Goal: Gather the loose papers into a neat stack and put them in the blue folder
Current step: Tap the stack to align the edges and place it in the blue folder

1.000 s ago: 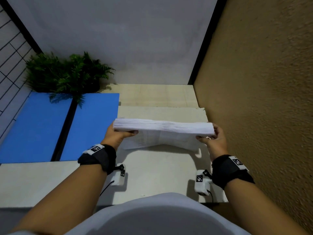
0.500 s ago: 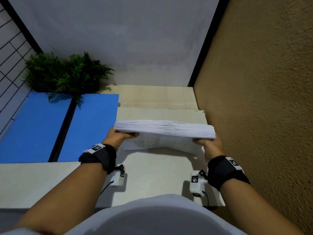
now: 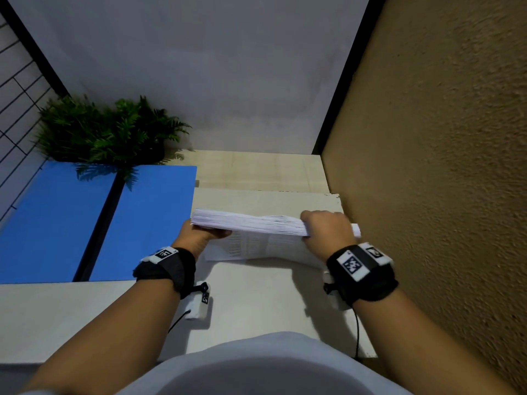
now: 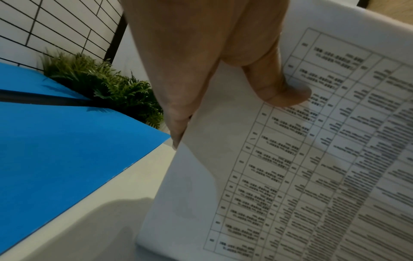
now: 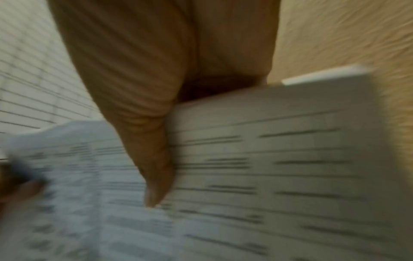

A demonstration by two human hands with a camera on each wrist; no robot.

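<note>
A thick stack of printed white papers (image 3: 251,223) stands on its long edge over the desk, held between both hands. My left hand (image 3: 196,238) grips its left end, thumb on the printed near face (image 4: 288,95). My right hand (image 3: 325,232) grips the stack's top edge near the right end, fingers curled over it; the right wrist view is blurred, showing the thumb (image 5: 156,185) against the printed sheet (image 5: 268,159). The blue folder (image 3: 142,223) lies open and flat on the desk to the left, its black spine between two blue panels.
A green fern plant (image 3: 108,129) sits behind the folder at the back left. A tan textured wall (image 3: 442,195) runs close along the desk's right edge. A white board (image 3: 256,295) lies on the desk under the stack. A wire grid (image 3: 17,81) stands at far left.
My right hand has moved from the stack's right end up onto its top edge, fingers now curled over it. The left hand and stack have barely shifted.
</note>
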